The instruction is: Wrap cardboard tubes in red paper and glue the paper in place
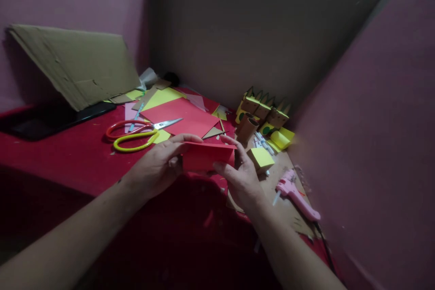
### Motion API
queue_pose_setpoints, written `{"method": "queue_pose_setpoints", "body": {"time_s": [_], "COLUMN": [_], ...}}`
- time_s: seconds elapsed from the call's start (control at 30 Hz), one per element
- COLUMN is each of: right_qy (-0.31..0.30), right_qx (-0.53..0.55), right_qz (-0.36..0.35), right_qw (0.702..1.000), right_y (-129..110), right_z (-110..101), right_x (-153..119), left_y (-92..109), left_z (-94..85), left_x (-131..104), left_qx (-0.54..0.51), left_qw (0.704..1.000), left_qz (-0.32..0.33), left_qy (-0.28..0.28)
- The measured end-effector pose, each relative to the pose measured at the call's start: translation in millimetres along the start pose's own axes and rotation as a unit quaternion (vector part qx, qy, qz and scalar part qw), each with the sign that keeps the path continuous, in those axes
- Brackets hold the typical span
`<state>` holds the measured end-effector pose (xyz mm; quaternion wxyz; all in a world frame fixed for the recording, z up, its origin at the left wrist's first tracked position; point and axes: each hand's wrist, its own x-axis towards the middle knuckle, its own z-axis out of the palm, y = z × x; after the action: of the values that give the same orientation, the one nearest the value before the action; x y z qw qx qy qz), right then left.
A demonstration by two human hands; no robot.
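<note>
A small piece of red paper (207, 156), bent over into a curve, is held between both hands near the table's front edge. My left hand (166, 161) grips its left end, fingers along the top edge. At the right end my right hand (239, 167) holds it, with the thumb on the front face and the fingers behind. Scissors (146, 133) with one red and one yellow handle lie open to the left. Behind the hands lies a larger red sheet (185, 115). Just right of my right hand sits a yellow-topped box (261, 157).
A pink glue gun (295, 194) lies on cardboard (277, 204) at the right. Behind it stand a cardboard tube (247, 129), markers (264, 142) and yellow-and-brown crafted pieces (263, 111). A cardboard panel (88, 63) leans at the left above a black flat object (61, 120).
</note>
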<state>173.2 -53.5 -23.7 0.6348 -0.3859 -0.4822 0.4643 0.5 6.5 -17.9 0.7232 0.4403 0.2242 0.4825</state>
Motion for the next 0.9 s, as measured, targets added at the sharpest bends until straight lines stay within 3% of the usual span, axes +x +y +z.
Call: {"method": "queue_pose_setpoints", "body": {"time_s": [0.1, 0.3, 0.47, 0.53, 0.67, 0.9], "right_qy": [0.005, 0.027, 0.022, 0.014, -0.011, -0.042], "right_qx": [-0.030, -0.136, -0.202, -0.199, -0.153, -0.063], "right_qz": [-0.024, -0.062, -0.090, -0.095, -0.089, -0.052], "right_qw": [0.999, 0.988, 0.975, 0.975, 0.984, 0.996], "right_y": [-0.6, -11.5, -17.6, -17.8, -17.1, -20.4], "right_z": [-1.1, 2.3, 6.0, 5.4, 1.4, 0.3], "right_x": [0.6, -3.3, -7.8, -8.5, -7.7, -7.6], "left_y": [2.4, -1.3, 7.2, 13.4, 23.0, 38.8], "left_z": [0.4, -6.3, -1.9, 2.1, 7.3, 16.6], "left_x": [-0.8, 0.5, -1.8, -2.1, -1.6, -2.0], "left_qx": [0.030, 0.119, 0.206, 0.239, 0.270, 0.287], "left_qw": [0.999, 0.993, 0.972, 0.962, 0.958, 0.953], "left_qz": [-0.032, -0.016, 0.107, 0.133, 0.095, 0.098], "left_qy": [-0.012, 0.013, 0.024, 0.024, 0.016, -0.011]}}
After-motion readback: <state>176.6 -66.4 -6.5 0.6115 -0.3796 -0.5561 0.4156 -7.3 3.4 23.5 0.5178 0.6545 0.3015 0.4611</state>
